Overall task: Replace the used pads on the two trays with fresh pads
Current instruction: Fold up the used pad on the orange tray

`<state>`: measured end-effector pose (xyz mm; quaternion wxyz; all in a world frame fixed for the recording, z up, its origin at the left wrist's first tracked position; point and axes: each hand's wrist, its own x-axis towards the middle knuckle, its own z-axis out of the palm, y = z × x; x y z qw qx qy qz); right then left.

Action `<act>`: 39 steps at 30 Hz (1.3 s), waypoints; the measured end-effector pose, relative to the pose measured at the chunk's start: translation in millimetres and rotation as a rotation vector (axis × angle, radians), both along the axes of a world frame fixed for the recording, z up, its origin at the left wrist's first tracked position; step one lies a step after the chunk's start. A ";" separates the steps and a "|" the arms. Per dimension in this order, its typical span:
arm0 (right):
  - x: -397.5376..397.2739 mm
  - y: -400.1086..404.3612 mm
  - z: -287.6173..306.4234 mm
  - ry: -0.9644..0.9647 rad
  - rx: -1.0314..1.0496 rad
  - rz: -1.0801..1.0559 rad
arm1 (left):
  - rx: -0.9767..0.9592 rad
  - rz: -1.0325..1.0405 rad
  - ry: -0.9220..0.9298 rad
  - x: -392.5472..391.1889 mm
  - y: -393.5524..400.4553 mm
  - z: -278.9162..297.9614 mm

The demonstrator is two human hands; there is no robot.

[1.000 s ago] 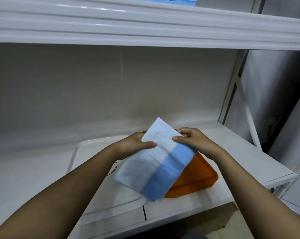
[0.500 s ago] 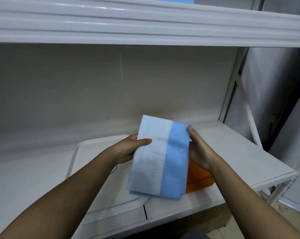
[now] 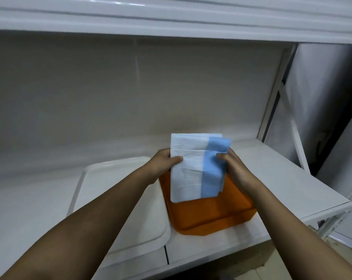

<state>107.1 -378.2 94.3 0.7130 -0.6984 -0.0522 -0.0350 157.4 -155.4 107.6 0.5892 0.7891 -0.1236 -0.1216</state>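
Two trays are being shown on the shelf (image 3: 276, 178): one white tray (image 3: 102, 190) and one orange tray (image 3: 209, 215), lying side by side. One folded pad (image 3: 193, 172), white with a single blue band, is being held above the orange tray. Two hands are being seen, the left hand (image 3: 163, 162) and the right hand (image 3: 234, 168), both on that one pad.
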 end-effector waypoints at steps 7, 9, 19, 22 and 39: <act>25.9 1.1 -24.6 0.004 -0.043 -0.248 | 0.019 -0.042 0.017 23.5 -8.9 -17.7; 37.5 -6.4 -23.5 0.012 -0.032 -0.268 | 0.029 -0.016 -0.051 29.0 -13.6 -19.3; 37.2 -25.2 -69.3 -0.418 -0.395 -0.063 | 0.504 0.027 -0.899 31.3 -1.7 -92.9; 13.4 -29.8 -115.2 -0.372 -0.622 -0.029 | 0.760 -0.092 -0.827 7.6 4.1 -137.1; 9.6 -26.7 -121.0 -0.326 -1.223 -0.082 | 0.793 -0.285 -0.643 -18.0 10.7 -155.7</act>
